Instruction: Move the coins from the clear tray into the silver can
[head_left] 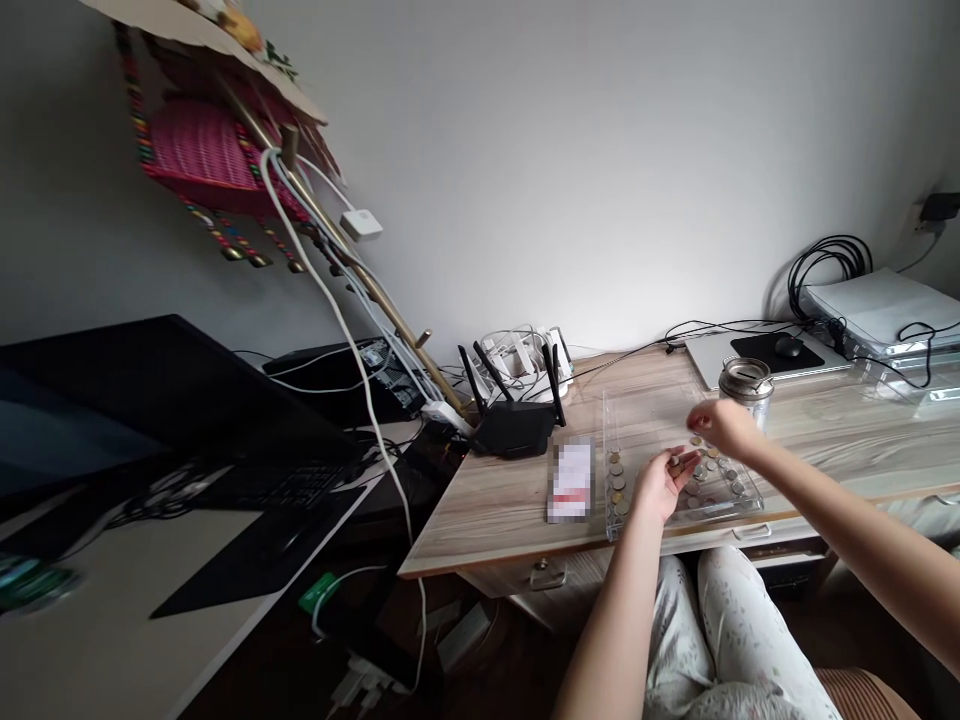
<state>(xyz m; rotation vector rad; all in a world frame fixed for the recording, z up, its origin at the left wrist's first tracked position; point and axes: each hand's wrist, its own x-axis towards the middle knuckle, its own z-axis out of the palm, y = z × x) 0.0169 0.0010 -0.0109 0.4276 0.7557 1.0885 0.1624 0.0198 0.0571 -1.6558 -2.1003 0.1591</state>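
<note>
My left hand (660, 482) is palm up over a clear plastic tray (660, 405), its fingers curled about a coin (675, 466). Whether more coins lie in that palm I cannot make out. Just above and to the right, my right hand (726, 430) is closed with fingertips pressed together; what they hold, if anything, is hidden. Several coins (739, 488) lie loose in the tray's right part, below my right hand. Along its left side, more coins (617, 481) form a column. Behind my right hand stands a metal-topped jar (746, 380), partly covered by it.
A blurred phone-like rectangle (571, 482) lies left of the tray, near a black router (517, 425). At the back right are a laptop (701, 355), a mouse (787, 346) and cables. A white cable (360, 350) hangs down at left, beside another desk (112, 650).
</note>
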